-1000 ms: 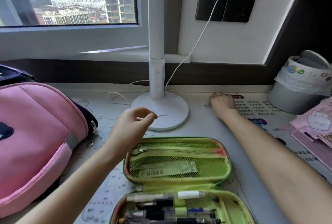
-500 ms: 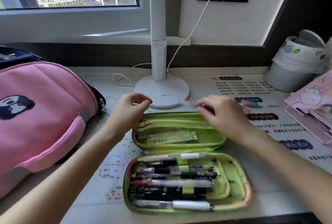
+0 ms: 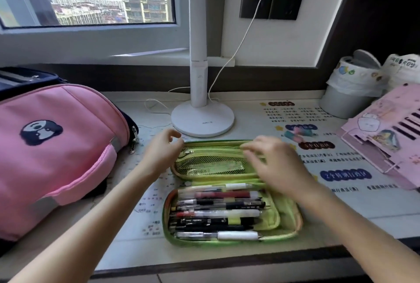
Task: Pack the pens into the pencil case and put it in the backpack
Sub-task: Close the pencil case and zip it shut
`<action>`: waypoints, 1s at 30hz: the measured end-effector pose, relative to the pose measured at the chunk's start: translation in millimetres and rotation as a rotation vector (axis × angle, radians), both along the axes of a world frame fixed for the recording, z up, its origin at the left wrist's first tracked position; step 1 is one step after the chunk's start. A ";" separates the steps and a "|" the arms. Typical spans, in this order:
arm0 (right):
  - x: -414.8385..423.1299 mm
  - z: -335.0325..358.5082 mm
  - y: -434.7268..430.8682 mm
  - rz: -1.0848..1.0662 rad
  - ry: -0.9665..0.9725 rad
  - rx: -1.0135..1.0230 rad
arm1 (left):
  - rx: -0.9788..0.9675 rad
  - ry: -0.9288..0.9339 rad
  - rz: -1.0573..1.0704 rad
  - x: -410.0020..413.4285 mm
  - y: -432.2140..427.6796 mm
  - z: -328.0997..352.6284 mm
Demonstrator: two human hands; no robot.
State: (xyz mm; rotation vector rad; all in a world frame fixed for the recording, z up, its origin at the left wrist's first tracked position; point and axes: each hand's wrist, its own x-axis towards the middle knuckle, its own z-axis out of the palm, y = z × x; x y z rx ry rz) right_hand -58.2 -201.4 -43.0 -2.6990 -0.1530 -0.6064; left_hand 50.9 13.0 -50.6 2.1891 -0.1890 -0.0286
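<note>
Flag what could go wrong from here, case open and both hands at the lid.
The pens lie stacked in the pencil case; the top one by the hinge may catch in the fold or zipper as the lid closes.
The case sits near the front edge of the desk; a push from the right hand or left hand could slide it off.
No opening shows on the backpack; it may need unzipping first.

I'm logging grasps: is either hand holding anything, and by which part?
Cannot be told. The left hand curls beside the far-left corner of the pencil case lid; the right hand is blurred over that lid. No clear grip shows.
</note>
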 end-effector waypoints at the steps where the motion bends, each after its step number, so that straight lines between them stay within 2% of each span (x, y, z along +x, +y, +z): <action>1: 12.4 -3.0 -24.4 -0.145 -0.017 -0.004 | 0.014 0.006 -0.005 3.8 -2.3 -1.4; 4: 47.0 -15.7 -91.0 -0.591 0.125 -0.134 | 0.085 0.046 -0.042 11.9 -8.7 -5.0; 6: 63.7 -25.4 -120.4 -0.665 0.285 -0.244 | 0.144 0.065 -0.085 14.6 -13.1 -7.9; 8: 77.4 -32.5 -137.0 -0.570 0.406 -0.231 | 0.174 0.051 -0.095 16.4 -15.1 -11.0; 10: 84.9 -37.4 -144.4 -0.530 0.446 -0.226 | 0.178 0.043 -0.097 18.2 -16.4 -12.1; 13: 83.3 -40.3 -147.4 -0.567 0.395 -0.262 | 0.173 0.046 -0.137 20.6 -16.0 -12.9; 17: 62.9 -40.0 -141.5 -0.551 0.403 -0.190 | 0.164 0.064 -0.169 24.0 -19.1 -11.9; 19: 49.4 -36.2 -128.9 -0.519 0.386 -0.181 | 0.093 0.108 -0.164 28.8 -20.2 -10.4; 24: -7.8 -4.6 -79.5 -0.331 0.285 0.035 | -0.069 0.245 -0.176 30.3 -19.1 -6.4; 27: -48.7 8.0 -39.4 -0.213 0.316 -0.113 | -0.054 0.245 -0.221 29.9 -15.1 -5.2; 30: -61.6 2.2 -9.4 -0.262 0.328 -0.335 | 0.104 0.168 -0.287 29.3 -15.0 -2.4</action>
